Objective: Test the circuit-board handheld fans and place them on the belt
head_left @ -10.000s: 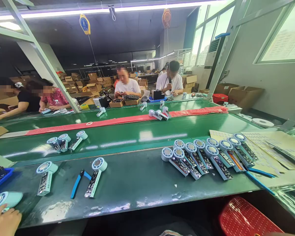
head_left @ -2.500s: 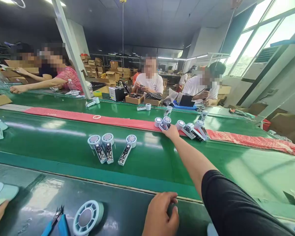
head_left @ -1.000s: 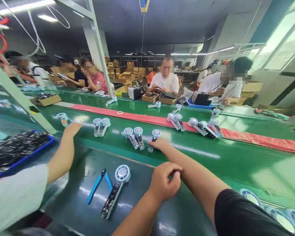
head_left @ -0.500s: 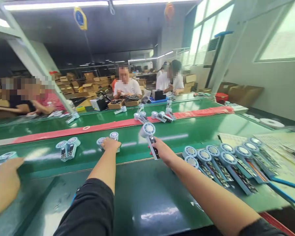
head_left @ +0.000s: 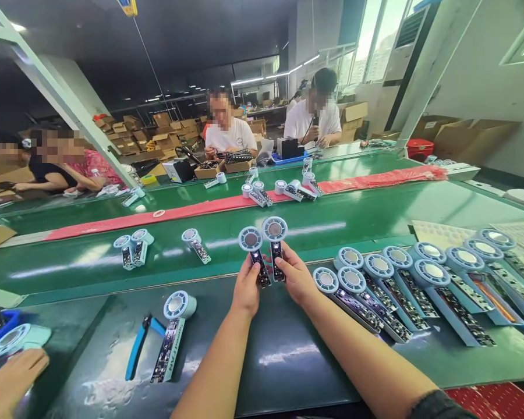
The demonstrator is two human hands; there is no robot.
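Note:
My left hand [head_left: 247, 286] grips the handle of a light blue fan with an exposed circuit board [head_left: 250, 239]. Beside it, my right hand [head_left: 296, 276] holds a second such fan [head_left: 275, 229] by its handle. Both fans are upright with their round heads almost touching, above the near edge of the green belt [head_left: 227, 233]. To the right, several similar fans [head_left: 379, 266] lie in a slanting row on the bench. Another fan [head_left: 176, 305] rests on the dark bench at left, next to blue-handled cutters [head_left: 136, 349].
Across the belt, a red strip [head_left: 192, 210] runs lengthwise with small fans on and near it. More fans [head_left: 140, 235] lie on the belt at left. A neighbour's hand [head_left: 15, 381] touches a fan at lower left. Seated people work opposite among cardboard boxes [head_left: 163, 141].
My left hand has lifted a fan off the belt and moved right, beside the fan in my right hand. The view has shifted, showing the cutters and bench fan at left.

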